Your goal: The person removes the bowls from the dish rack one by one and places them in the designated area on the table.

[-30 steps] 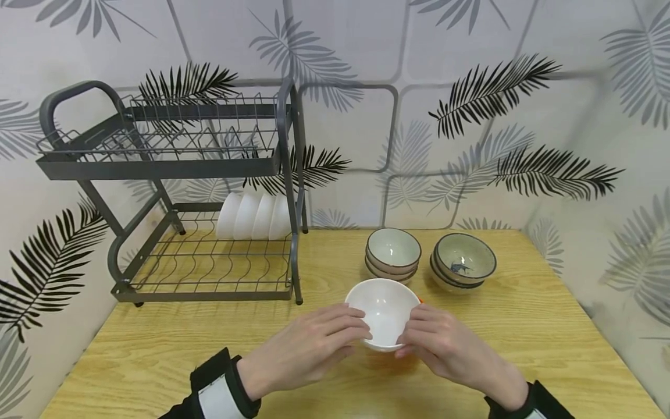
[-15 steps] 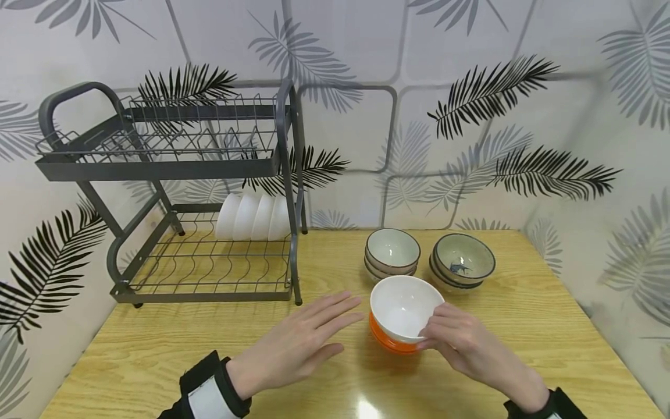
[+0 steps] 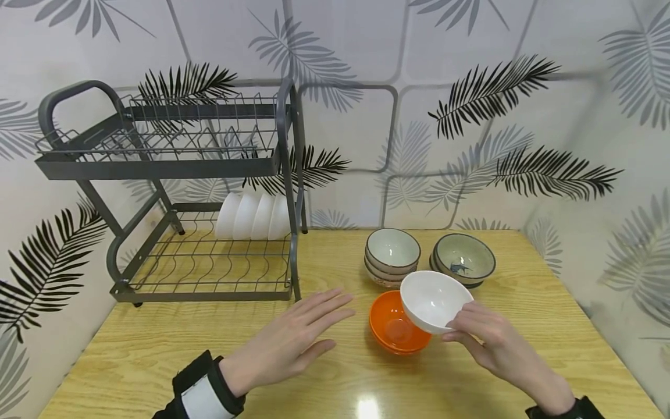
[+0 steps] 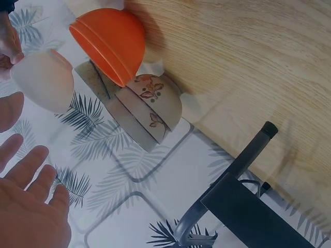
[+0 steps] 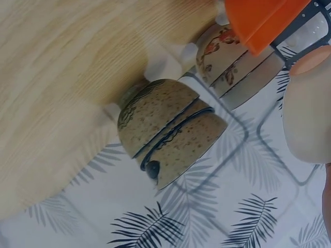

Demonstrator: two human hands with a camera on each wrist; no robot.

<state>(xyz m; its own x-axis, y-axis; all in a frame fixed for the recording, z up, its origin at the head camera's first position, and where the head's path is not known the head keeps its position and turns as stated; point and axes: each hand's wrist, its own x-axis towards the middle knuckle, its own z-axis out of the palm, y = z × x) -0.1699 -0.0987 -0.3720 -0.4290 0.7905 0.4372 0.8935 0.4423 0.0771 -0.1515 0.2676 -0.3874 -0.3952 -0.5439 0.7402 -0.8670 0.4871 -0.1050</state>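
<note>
A white bowl is held up in the air, its rim pinched at the right by my right hand. The bowl hangs just above and to the right of a stack of orange bowls on the table. My left hand hovers left of the orange stack with fingers straight and nothing in it. In the left wrist view the white bowl appears apart from the orange bowl and the spread left fingers. The right wrist view shows the white bowl at its right edge.
A two-tier dark dish rack stands at the left, with several white bowls upright on its lower tier. Behind the orange stack are a pale bowl stack and an olive bowl stack. The patterned wall closes off the back.
My right hand has lifted the white bowl off the orange stack and moved it rightward, uncovering the orange bowls. My left hand has let go of the white bowl and drawn back left.
</note>
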